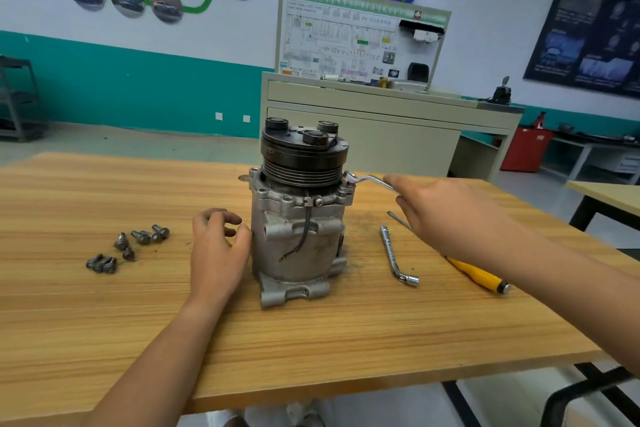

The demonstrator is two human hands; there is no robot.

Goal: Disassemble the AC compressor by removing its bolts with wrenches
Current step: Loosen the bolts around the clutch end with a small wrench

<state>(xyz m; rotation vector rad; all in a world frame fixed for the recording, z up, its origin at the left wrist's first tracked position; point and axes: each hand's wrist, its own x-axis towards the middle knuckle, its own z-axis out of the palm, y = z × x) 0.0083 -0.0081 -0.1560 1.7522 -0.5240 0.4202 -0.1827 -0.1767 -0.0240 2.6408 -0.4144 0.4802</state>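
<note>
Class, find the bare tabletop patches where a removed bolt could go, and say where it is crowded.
Bare: the near strip of table in front of the compressor, and the far-left corner behind the loose bolts. Crowded: right of the compressor, where the socket wrench and yellow screwdriver lie.

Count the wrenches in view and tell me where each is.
2. A ring wrench sits at the compressor's upper rim, held by the right hand. An L-shaped wrench lies on the table, right of it. Others may be hidden.
</note>
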